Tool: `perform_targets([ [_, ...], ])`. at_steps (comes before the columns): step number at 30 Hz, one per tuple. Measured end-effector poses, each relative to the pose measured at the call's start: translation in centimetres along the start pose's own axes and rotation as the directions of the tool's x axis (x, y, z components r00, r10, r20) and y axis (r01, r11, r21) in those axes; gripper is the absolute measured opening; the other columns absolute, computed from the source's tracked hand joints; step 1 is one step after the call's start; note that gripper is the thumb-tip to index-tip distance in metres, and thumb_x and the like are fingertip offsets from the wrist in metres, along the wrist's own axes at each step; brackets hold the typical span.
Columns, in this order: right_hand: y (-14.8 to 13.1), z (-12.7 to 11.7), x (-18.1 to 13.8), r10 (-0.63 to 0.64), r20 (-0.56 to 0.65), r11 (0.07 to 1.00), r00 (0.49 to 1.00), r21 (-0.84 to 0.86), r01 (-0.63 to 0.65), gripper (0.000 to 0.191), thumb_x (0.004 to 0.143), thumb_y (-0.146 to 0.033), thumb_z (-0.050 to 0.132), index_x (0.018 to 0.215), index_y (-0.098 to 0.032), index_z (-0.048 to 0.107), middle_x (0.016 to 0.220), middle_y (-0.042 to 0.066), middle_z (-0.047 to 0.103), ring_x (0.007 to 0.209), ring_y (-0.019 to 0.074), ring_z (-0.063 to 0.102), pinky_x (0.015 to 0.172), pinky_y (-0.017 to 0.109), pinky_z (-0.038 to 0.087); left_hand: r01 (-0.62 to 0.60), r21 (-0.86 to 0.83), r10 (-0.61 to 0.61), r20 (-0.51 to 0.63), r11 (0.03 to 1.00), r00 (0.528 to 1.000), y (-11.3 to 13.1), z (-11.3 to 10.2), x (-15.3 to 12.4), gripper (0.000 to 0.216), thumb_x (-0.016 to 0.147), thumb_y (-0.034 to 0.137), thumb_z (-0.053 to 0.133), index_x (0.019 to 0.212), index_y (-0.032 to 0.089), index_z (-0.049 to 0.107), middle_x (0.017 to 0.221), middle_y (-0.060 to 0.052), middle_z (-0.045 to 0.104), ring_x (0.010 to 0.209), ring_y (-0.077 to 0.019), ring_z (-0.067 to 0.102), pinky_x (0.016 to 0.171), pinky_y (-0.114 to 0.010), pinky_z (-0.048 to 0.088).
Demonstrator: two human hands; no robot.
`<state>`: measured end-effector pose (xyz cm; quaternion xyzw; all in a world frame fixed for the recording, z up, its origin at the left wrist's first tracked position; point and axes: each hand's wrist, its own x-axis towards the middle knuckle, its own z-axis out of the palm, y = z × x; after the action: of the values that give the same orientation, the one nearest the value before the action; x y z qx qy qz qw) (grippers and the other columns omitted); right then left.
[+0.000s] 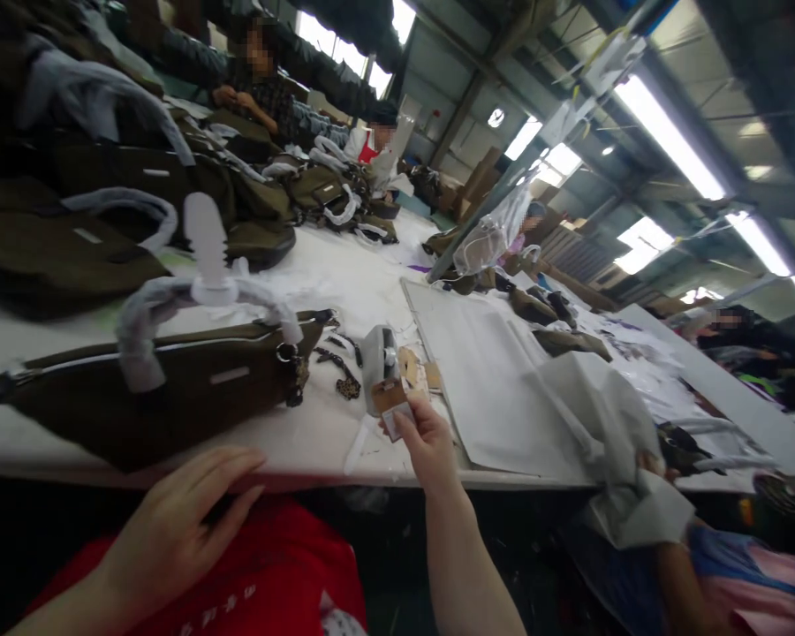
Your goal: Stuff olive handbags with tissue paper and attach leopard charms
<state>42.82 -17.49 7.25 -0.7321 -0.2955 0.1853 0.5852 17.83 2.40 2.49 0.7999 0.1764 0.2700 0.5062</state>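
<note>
- Cluttered white table
- right hand pinches a brown tag, dark bag left of the grip
- left hand loose, empty
- probably tag-handling; next move likely wants a steady pinch

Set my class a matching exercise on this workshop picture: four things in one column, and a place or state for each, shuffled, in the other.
Things
1. Right hand
2. Left hand
3. Nearest olive-brown handbag
4. Wall clock

Places and states
A. On the white table, its handle wrapped in whitish material
B. High up in the background
C. In front of the red garment, with nothing visible in its grasp
D. Gripping a small brown-and-white card

Right pairs: 1-D, 2-C, 3-A, 4-B
</note>
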Motion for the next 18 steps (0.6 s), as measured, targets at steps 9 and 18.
perform_targets([
  [9,0.3,9.8,-3.6,0.113,0.535,0.918,0.837,0.265,-0.293,0.032,0.082,-0.047,0.071,0.099,-0.02,0.071,0.081,0.003,0.071,0.067,0.0158,0.064,0.061,0.026,0.05,0.059,-0.085,-0.029,0.318,0.995,0.948,0.9,0.5,2.8,0.022,0.09,0.031,0.057,0.101,0.025,0.075,0.119,-0.008,0.069,0.109,-0.0255,0.064,0.098,-0.034,0.049],
  [18,1.9,9.6,-2.4,0.306,0.424,0.784,0.853,0.396,-0.478,0.037,0.069,-0.045,0.083,0.092,-0.02,0.07,0.084,0.003,0.071,0.061,0.0132,0.063,0.057,0.024,0.053,0.446,-0.305,-0.361,0.297,0.842,0.884,-1.7,-4.2,0.5,0.03,0.087,0.048,0.063,0.083,0.019,0.073,0.063,-0.002,0.065,0.063,-0.0158,0.058,0.064,-0.022,0.046],
])
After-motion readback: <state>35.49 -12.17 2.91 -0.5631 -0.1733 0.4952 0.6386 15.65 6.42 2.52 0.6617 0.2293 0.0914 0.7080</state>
